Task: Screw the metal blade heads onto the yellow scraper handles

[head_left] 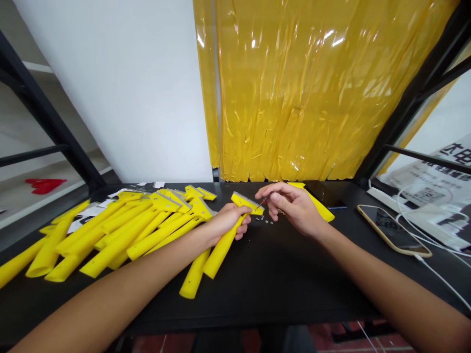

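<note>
My left hand (pixel 231 220) is closed around the neck of a yellow scraper (pixel 222 250), whose wide head with a metal strip points up and away from me. In my right hand (pixel 289 203) is a small screwdriver (pixel 264 201), pinched between the fingers. Its thin shaft reaches the scraper's head near my left thumb; whether the tip sits in a screw is too small to tell. Just beyond the head, a few small screws and nuts (pixel 267 221) lie on the black table (pixel 279 279). Another yellow scraper (pixel 195 274) lies partly hidden under my left hand.
A heap of yellow scrapers (pixel 140 220) covers the table's left side, with papers (pixel 83 218) among them. To the right lie a yellow piece (pixel 318 203), a dark flat device (pixel 326 194) and a phone (pixel 393 230) with a white cable. A yellow plastic curtain (pixel 312 98) hangs behind.
</note>
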`<control>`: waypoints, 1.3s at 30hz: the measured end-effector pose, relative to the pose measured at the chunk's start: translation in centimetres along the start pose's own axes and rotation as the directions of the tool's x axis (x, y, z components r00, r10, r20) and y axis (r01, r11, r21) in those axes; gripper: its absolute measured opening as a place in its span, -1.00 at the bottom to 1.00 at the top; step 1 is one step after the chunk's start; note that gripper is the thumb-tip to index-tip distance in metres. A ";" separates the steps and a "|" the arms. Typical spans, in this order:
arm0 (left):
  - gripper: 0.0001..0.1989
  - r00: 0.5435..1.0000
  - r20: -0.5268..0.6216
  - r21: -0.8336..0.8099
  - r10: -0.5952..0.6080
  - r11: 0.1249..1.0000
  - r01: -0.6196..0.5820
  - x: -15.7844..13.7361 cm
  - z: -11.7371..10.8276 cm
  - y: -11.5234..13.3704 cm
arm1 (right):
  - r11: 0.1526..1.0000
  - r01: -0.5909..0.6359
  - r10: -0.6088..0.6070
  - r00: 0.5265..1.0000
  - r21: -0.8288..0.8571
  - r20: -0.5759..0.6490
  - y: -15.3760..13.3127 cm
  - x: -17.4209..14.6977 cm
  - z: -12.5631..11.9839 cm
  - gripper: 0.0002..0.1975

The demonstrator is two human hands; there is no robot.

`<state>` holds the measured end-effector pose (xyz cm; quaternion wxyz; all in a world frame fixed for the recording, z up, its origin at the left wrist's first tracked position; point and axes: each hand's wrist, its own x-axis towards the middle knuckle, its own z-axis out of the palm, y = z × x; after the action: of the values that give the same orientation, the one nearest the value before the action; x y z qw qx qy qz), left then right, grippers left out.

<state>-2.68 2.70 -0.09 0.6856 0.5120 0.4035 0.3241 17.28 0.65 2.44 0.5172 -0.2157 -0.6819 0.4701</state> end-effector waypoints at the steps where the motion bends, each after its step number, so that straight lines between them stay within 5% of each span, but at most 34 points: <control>1: -0.79 1.000 0.001 0.002 0.002 1.000 -0.002 0.0 0.0 0.0 | 1.000 -0.002 0.002 1.000 0.003 0.008 -0.1 0.0 0.0 -0.76; 6: -0.75 1.000 -0.001 0.017 -0.012 1.000 0.012 -0.2 0.1 0.3 | 0.992 -0.001 0.004 1.000 0.125 -0.028 -0.1 0.0 0.2 -0.75; 14: -0.76 1.000 0.025 0.009 -0.015 1.000 0.015 -0.1 0.0 0.1 | 0.999 0.008 -0.006 0.999 0.050 -0.038 -0.2 0.0 0.3 -0.71; 21: -0.82 0.999 0.035 -0.027 -0.010 1.000 0.011 0.2 -0.1 0.0 | 0.997 0.032 -0.044 0.979 -0.066 -0.197 0.1 0.3 0.3 -0.74; 26: -0.90 1.000 0.006 -0.051 -0.015 0.999 0.015 0.2 -0.1 0.0 | 0.987 0.136 -0.160 0.918 -0.091 -0.364 -0.1 0.6 0.0 -0.75; 39: -0.74 1.000 -0.019 0.096 0.023 0.995 -0.021 -0.7 0.8 0.9 | 0.978 0.160 -0.191 0.948 -0.136 -0.256 0.2 0.3 0.6 -0.74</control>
<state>-2.31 1.97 1.07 0.6526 0.5452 0.4199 0.3171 16.58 0.73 2.38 0.6313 -0.2449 -0.6477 0.3492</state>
